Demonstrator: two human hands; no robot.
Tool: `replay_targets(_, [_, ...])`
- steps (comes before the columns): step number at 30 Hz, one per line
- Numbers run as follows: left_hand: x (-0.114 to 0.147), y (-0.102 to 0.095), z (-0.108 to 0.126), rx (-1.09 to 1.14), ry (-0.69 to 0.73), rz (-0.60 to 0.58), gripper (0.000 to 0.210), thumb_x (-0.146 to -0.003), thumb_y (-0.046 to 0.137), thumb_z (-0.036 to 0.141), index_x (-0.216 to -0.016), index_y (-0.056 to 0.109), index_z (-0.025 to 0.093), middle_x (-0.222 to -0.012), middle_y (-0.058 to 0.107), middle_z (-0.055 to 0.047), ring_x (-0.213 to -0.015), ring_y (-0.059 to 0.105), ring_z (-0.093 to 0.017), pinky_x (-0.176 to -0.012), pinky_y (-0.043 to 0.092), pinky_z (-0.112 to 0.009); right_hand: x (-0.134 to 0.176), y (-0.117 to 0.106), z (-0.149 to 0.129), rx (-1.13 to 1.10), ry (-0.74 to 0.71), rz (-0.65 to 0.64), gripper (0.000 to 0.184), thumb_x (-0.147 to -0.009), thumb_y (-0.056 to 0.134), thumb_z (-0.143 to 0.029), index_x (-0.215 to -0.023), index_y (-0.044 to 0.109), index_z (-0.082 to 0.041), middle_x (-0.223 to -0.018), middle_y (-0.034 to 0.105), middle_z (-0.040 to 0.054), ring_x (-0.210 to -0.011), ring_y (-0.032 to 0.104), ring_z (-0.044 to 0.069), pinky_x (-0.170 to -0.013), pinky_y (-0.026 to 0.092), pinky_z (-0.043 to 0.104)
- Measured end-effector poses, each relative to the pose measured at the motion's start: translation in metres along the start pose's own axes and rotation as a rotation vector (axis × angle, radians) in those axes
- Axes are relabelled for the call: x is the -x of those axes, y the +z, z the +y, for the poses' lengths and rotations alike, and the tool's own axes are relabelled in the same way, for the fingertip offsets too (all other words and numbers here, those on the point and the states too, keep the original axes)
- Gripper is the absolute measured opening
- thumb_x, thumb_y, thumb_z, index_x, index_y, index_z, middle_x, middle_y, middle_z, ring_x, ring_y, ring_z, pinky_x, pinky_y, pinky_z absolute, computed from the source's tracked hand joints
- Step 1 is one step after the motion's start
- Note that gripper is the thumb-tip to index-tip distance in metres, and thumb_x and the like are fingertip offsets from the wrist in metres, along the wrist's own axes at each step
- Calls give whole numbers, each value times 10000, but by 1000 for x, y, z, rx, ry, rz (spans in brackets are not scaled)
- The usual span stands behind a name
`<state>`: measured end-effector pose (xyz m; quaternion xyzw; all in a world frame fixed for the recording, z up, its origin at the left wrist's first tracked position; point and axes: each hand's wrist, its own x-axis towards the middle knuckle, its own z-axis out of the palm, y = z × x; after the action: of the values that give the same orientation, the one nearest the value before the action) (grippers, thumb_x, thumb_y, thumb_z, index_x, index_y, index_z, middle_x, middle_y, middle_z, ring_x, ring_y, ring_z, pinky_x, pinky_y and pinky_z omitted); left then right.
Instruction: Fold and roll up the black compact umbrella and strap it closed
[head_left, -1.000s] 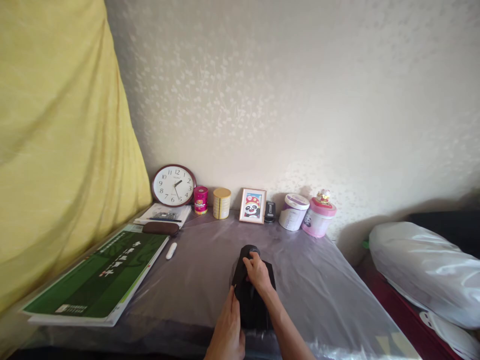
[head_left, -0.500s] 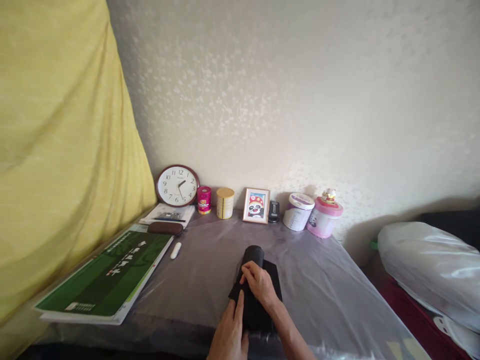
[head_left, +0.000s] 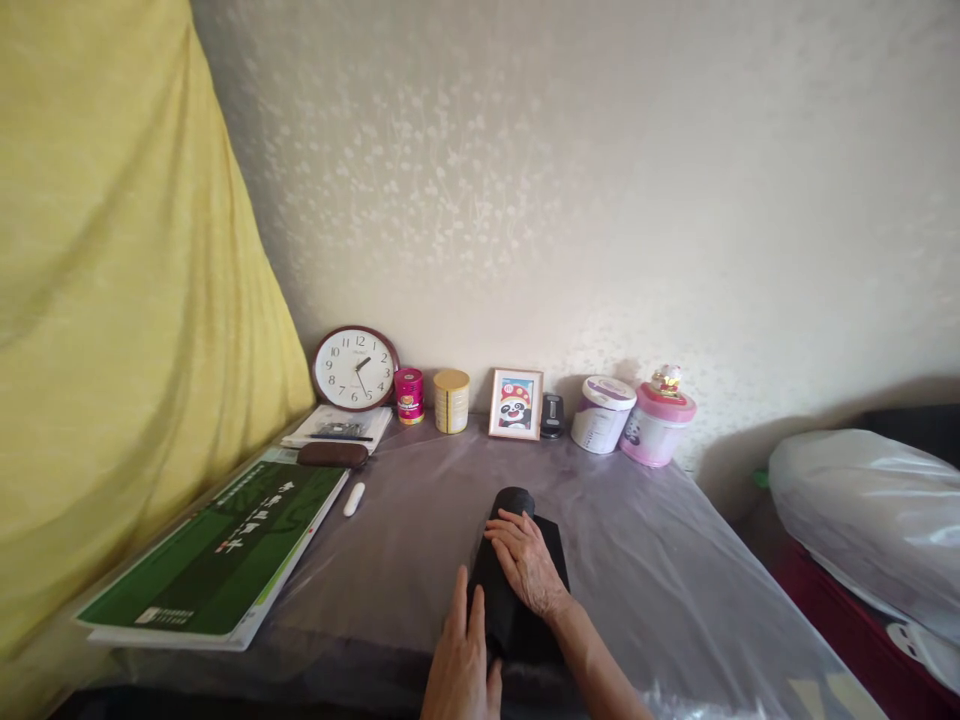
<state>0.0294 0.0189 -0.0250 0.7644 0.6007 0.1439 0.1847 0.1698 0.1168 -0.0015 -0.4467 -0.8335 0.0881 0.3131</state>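
Note:
A black roll (head_left: 514, 498) with a rounded far end lies on the table in front of me, and black sheet material (head_left: 553, 560) spreads out to its right. I cannot make out what the roll is. My right hand (head_left: 526, 560) rests flat across the top of it, fingers stretched out. Along its left side, near the close end, lies my left hand (head_left: 466, 650). Two of its fingers point forward against the black material, and its thumb is at the near edge. Both hands hide part of the roll.
Grey table cover (head_left: 405, 560) under clear plastic. Left: green book (head_left: 202, 560), brown case (head_left: 334, 455), small white object (head_left: 354, 499). Along the wall: clock (head_left: 355, 368), pink tin (head_left: 409, 396), yellow-lidded can (head_left: 451, 402), panda picture frame (head_left: 516, 404), black device (head_left: 552, 415), two tubs (head_left: 602, 415).
My right hand has gone from bent, pinching fingers to lying flat on the roll. The black material's left flap now lies closer against the roll. My left hand has shifted slightly.

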Motion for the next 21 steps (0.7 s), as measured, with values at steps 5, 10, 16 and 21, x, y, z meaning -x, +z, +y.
replay_targets(5, [-3, -7, 3, -37, -27, -100, 720, -698, 396, 118, -1371, 167, 5, -1474, 151, -151, -1352, 192, -216, -1103, 251, -343, -19, 5, 20, 24, 51, -8, 311, -916, 362, -221, -1041, 643, -268, -1095, 659, 23, -1187, 461, 183, -1060, 184, 459])
replay_targets(10, [-4, -4, -2, -22, 2, -101, 684, -726, 362, 134, -1358, 166, -41, -1449, 225, -173, -1338, 242, -208, -1101, 265, -340, -36, 10, 35, 16, 126, 22, 304, -897, 370, -221, -967, 665, -243, -1099, 658, 30, -1193, 458, 188, -1056, 213, 434])
replay_targets(16, [0, -2, -4, -27, 26, -41, 646, -757, 308, 155, -1358, 170, -40, -1430, 286, -184, -1319, 296, -206, -1087, 292, -352, -32, -7, 57, -168, 582, 200, 319, -816, 464, -271, -1081, 605, -163, -1179, 599, 115, -1134, 510, 214, -1013, 312, 349])
replay_targets(21, [1, 0, -3, -12, 35, 46, 627, -762, 310, 179, -1352, 217, -12, -1404, 346, -185, -1289, 356, -212, -1066, 323, -357, 8, -32, 76, -258, 834, 221, 333, -830, 360, -319, -945, 613, -134, -923, 674, 119, -888, 629, 213, -769, 482, 318])
